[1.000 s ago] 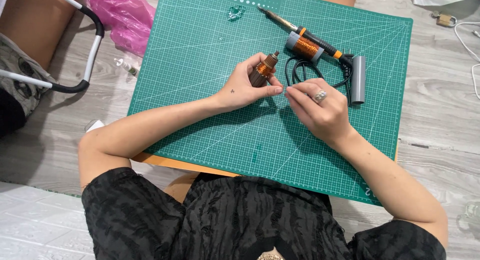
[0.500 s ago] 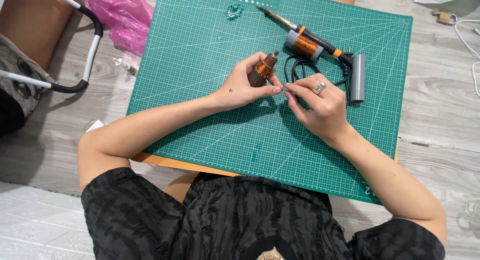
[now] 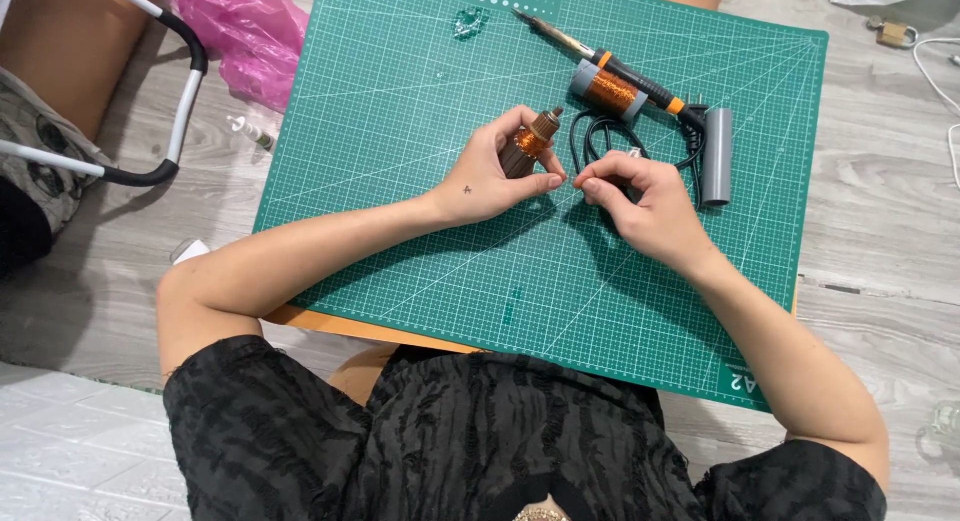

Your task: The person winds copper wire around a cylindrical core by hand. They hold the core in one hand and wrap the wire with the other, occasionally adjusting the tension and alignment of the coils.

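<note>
While the left hand (image 3: 490, 176) grips a small copper-wound motor armature (image 3: 527, 146) over the green cutting mat (image 3: 400, 181), the right hand (image 3: 640, 206) pinches shut beside it, fingertips nearly touching, soldering iron (image 3: 610, 71) lying just beyond.

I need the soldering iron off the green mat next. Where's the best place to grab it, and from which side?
Take the soldering iron by its black handle, between the two orange rings, probably from above and the far side. It lies flat and slanted, metal tip toward the upper left, cord end lower right beside the grey tube. A copper wire spool lies against the handle's near side, so keep fingers clear of it and the tip.
</note>
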